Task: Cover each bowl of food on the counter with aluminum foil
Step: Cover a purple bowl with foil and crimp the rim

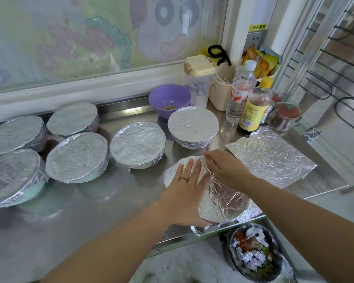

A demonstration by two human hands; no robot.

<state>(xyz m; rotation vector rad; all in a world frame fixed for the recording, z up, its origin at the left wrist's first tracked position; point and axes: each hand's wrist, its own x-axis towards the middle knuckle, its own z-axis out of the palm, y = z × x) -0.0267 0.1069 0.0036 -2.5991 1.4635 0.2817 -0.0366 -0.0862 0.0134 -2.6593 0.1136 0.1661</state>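
Six foil-covered bowls (77, 157) run from the left edge to mid-counter, done! At the back, the purple bowl (169, 100) sits uncovered. Up front, the left hand (184, 193) presses flat on foil (223, 201) draped over a seventh bowl, hidden beneath. The right hand (225, 168) pinches its far edge, fingers curled. Further right lies a spare foil sheet (272, 156), with bottles (253, 107) crowding behind.
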